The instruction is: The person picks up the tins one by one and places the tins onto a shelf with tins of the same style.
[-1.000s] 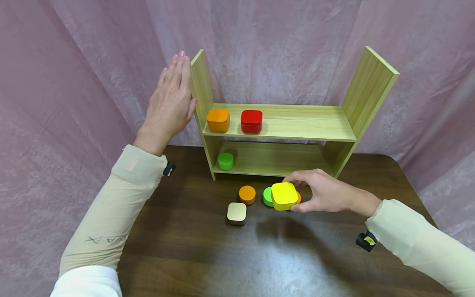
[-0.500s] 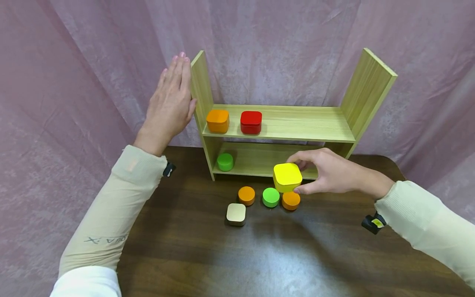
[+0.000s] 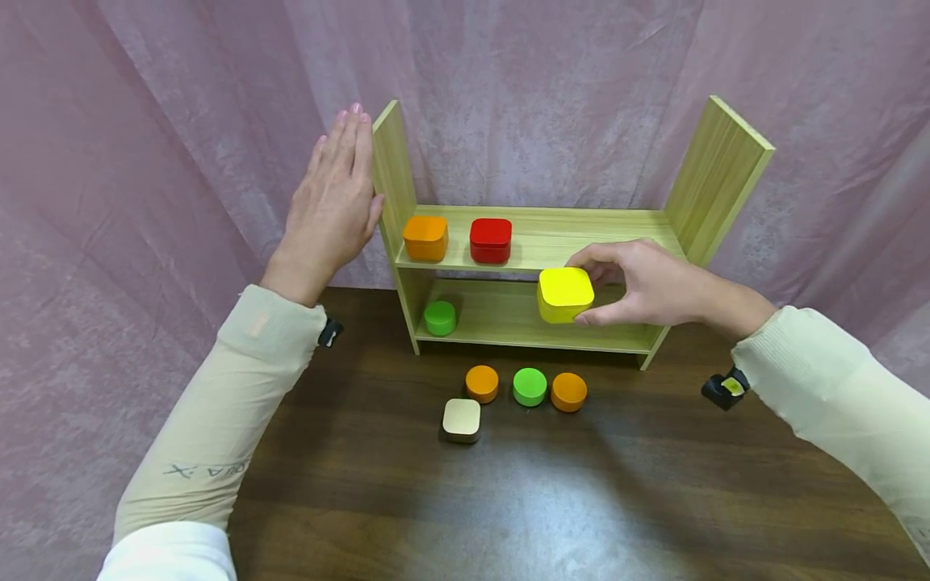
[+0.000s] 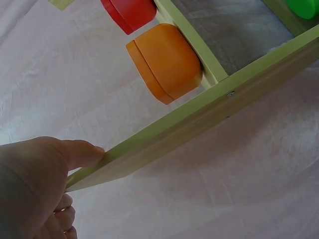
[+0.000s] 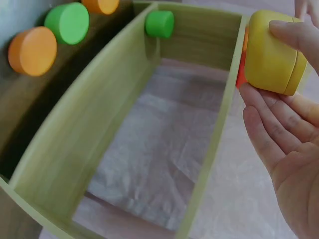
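My right hand (image 3: 647, 282) holds a yellow rounded-square box (image 3: 565, 295) between thumb and fingers, in front of the wooden shelf (image 3: 508, 337) and level with the space under its upper board. The right wrist view shows the thumb on one side of the yellow box (image 5: 271, 52) and the fingertips on the other. My left hand (image 3: 330, 194), fingers straight, rests against the left side panel (image 3: 392, 153); its thumb touches the panel edge in the left wrist view. An orange rounded-square box (image 3: 426, 239) and a red one (image 3: 491, 240) stand on the upper board.
A green round block (image 3: 440, 318) sits on the lower board at left. On the dark table before the shelf lie two orange round blocks (image 3: 483, 384), a light-green one (image 3: 529, 387) and a cream rounded-square box (image 3: 461, 420). A pink curtain (image 3: 545, 97) hangs behind.
My right hand has raised the yellow box from above the round blocks up to the front of the shelf. The left hand has stayed at the side panel.
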A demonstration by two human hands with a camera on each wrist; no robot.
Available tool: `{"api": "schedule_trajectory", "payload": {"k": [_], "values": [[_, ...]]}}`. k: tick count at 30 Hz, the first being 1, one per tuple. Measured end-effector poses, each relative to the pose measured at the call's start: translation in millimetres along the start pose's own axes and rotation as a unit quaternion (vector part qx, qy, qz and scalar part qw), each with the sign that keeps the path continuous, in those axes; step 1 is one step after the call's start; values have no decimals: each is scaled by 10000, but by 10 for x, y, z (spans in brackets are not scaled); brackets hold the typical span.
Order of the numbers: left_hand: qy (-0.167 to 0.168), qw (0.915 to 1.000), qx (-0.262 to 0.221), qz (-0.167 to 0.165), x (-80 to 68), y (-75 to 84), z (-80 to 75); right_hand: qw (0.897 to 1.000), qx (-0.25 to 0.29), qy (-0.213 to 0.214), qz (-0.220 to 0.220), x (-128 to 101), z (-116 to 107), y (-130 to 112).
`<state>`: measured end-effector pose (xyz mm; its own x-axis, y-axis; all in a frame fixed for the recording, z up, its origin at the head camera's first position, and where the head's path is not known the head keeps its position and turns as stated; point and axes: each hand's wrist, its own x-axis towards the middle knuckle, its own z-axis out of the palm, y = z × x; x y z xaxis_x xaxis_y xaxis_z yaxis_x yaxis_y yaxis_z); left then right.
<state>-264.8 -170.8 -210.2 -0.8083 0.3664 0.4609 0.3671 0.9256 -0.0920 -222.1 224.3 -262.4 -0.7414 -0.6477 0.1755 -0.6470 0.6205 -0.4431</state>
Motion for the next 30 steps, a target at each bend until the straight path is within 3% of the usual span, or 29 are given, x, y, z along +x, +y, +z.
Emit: {"api": "schedule_trajectory", "payload": {"k": [4,14,30], "values": [[0,10000,1,11,-1,4,0,9997,200,48,132,95,-83,41],[-30,10000,-33,-6,6,22,-14,9970,-157,196,737,316,-246,121],[75,9999,-75,38,2,36,-2,9935,-73,104,1129,476,-185,395]]}}
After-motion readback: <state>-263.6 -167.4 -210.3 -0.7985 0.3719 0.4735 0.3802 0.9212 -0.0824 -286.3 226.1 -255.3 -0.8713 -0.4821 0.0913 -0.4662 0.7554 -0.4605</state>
